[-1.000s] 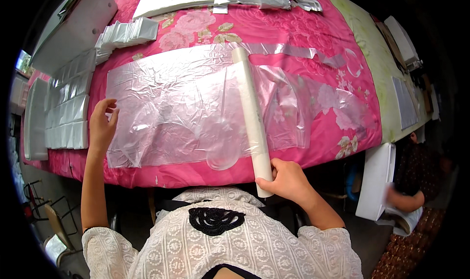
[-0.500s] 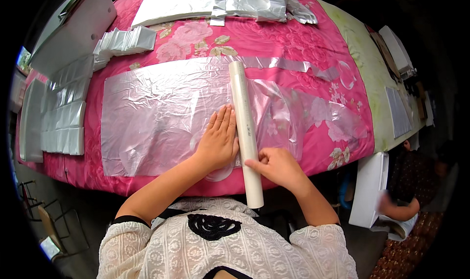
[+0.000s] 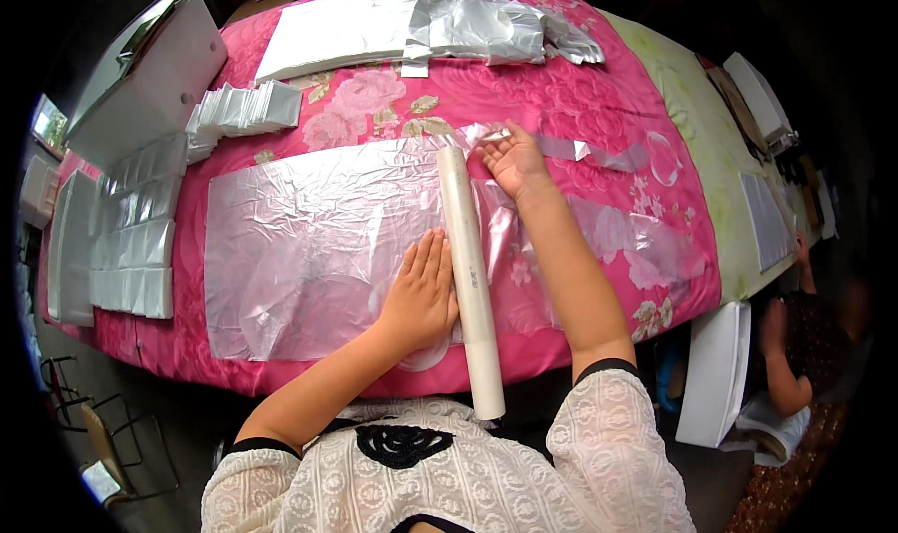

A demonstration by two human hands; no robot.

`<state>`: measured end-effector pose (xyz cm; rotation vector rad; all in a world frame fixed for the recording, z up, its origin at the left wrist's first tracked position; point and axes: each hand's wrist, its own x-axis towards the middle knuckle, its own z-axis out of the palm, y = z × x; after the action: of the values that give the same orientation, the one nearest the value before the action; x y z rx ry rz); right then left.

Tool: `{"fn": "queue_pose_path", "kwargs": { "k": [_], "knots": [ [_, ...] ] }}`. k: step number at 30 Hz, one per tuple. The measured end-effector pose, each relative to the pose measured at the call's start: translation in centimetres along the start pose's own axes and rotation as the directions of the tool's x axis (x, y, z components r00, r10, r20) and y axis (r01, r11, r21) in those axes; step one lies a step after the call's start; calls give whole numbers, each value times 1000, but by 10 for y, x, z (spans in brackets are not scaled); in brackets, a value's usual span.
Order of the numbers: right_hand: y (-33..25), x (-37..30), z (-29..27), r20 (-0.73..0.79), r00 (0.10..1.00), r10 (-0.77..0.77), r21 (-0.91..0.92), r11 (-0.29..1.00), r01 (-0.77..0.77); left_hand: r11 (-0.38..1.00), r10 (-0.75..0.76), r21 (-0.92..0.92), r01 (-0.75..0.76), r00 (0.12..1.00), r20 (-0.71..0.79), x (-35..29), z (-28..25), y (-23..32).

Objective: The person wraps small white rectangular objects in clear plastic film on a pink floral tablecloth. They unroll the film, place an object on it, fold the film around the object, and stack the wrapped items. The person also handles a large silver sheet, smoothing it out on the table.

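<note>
A clear plastic bag (image 3: 299,243) with long handle strips lies spread over the pink floral cloth. Across it rests a cream-coloured pipe (image 3: 472,280), its near end jutting past the table edge. My left hand (image 3: 420,288) presses flat on the bag, fingers stretched out together, just left of the pipe. Beyond the pipe's right side, my right hand (image 3: 514,164) has curled fingers pinching the bag's far handle strip, which is crumpled at the fingertips. The rest of that strip trails rightward on the cloth.
A stack of silvery bags (image 3: 341,33) lies at the far side. Folded bags stand in a row (image 3: 248,108) and in stacks (image 3: 136,243) at left, beside a white box (image 3: 154,84). At right, another person (image 3: 795,365) sits near a white panel (image 3: 716,374).
My right hand has left the near part of the pipe and reached forward to the far handle strip, gathering it up. My left hand stays flat on the bag.
</note>
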<state>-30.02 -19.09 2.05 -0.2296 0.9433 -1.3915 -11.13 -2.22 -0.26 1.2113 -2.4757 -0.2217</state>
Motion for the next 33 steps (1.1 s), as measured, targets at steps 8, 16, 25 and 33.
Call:
{"fn": "queue_pose_path", "kwargs": {
  "k": [8,16,25,33],
  "knots": [
    [-195,15,-101,-377,804,-460,327,746,580,999,0,-42,0,1000,4,3,-4,4],
    [-75,-79,33,607,689,-397,-276,707,651,931,-131,-347,115,991,-22,-1,-9,0],
    [92,-138,66,866,405,291,-446,89,890,46,-689,-979,200,716,114,-37,-72,-59],
    [21,-92,26,764,645,-28,-607,308,732,139,-834,-955,261,551,29,-68,-69,-94]
  ]
}}
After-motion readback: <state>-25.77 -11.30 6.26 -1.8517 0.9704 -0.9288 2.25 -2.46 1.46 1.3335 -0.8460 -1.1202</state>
